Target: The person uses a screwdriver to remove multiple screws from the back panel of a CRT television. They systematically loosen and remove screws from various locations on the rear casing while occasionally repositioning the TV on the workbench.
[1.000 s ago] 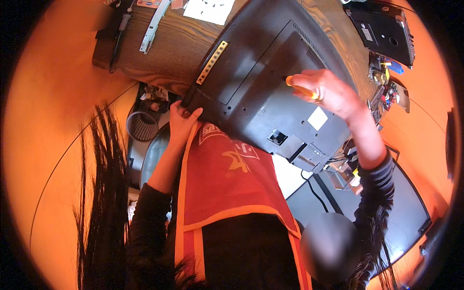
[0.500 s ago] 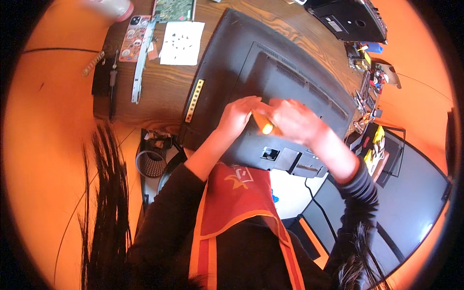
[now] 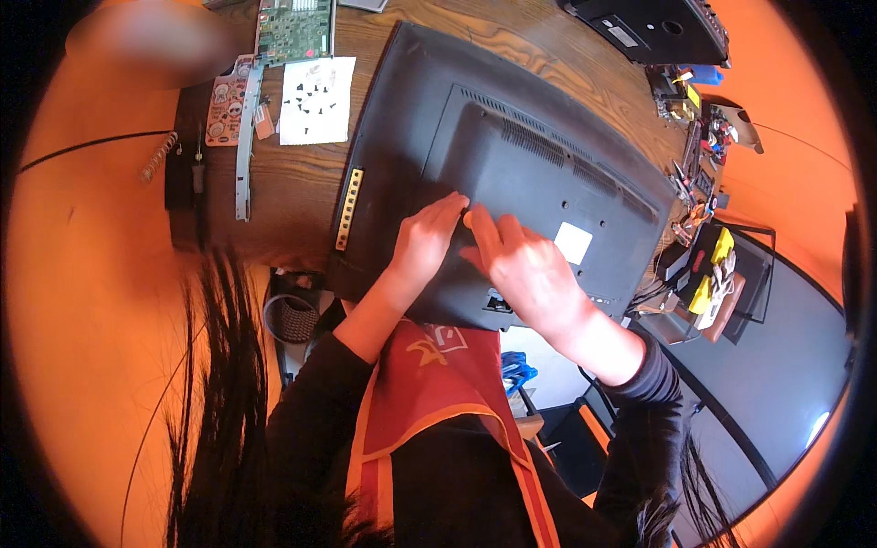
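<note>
Orange tool (image 3: 469, 220) sits pinched in the right fingers (image 3: 489, 237), over the black panel (image 3: 429, 100).

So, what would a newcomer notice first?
Likely the large black panel on the wooden table, left hand over its middle, right hand around an orange tool. Next, the white paper with small dark pieces, left of the panel. Then the red apron below it.

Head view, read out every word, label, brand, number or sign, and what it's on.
No text reads clearly.
White label on the back of the black flat-panel screen: too small.
Pale sticker on the black device, upper right: too small.
White-outlined print on the red apron: seen aslant, unreadable.
</note>
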`<state>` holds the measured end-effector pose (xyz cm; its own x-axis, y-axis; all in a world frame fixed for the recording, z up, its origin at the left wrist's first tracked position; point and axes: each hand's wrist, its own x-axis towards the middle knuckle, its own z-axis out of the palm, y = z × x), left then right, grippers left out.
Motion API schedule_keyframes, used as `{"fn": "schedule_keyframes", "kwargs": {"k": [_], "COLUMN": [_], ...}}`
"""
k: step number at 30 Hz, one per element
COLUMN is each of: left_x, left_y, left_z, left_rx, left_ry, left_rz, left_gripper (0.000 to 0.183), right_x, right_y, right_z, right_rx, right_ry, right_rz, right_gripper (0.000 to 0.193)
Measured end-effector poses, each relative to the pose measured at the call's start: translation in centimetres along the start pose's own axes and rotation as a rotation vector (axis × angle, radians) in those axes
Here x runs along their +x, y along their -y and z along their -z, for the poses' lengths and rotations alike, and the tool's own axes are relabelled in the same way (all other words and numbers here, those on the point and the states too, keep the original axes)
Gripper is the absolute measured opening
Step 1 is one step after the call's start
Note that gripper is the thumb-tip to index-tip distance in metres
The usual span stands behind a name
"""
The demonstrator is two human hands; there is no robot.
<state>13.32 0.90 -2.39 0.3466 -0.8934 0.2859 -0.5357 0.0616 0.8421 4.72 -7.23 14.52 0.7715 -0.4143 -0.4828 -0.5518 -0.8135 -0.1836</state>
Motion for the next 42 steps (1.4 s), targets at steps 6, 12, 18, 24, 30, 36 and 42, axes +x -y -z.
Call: {"fn": "schedule_keyframes", "kwargs": {"k": [6, 12, 18, 24, 30, 36, 42], "left_x": [0.4, 0.9, 1.4, 1.8, 2.1, 2.1, 2.1], "left_y": [-0.4, 0.3, 0.6, 0.9, 1.1, 1.3, 1.5], "left_z": [0.4, 1.1, 1.5, 2.0, 2.1, 2.1, 2.0], "left_rx": [-0.052, -0.04, 0.025, 0.116, 0.099, 0.088, 0.072], "left_ry": [-0.041, 0.023, 0.08, 0.103, 0.081, 0.104, 0.083], "left_rz": [0.086, 0.056, -0.012, -0.082, -0.074, -0.072, -0.096], "left_gripper": [0.021, 0.022, 0.022, 0.023, 0.02, 0.019, 0.019], "right_x": [0.8, 0.8, 0.7, 1.1, 1.1, 1.1, 1.0], "right_y": [0.1, 0.7, 0.8, 0.3, -0.2, 0.0, -0.5], "right_z": [-0.3, 0.0, 1.5, 1.4, 1.3, 1.5, 2.1], "right_rx": [-0.222, -0.24, -0.002, -0.077, -0.144, -0.062, -0.081], "right_ry": [-0.345, -0.256, -0.044, -0.328, -0.265, -0.335, -0.279], "right_rz": [0.281, 0.126, 0.005, 0.254, 0.217, 0.152, 0.309], "right_gripper": [0.036, 0.027, 0.031, 0.035, 0.036, 0.03, 0.029]}}
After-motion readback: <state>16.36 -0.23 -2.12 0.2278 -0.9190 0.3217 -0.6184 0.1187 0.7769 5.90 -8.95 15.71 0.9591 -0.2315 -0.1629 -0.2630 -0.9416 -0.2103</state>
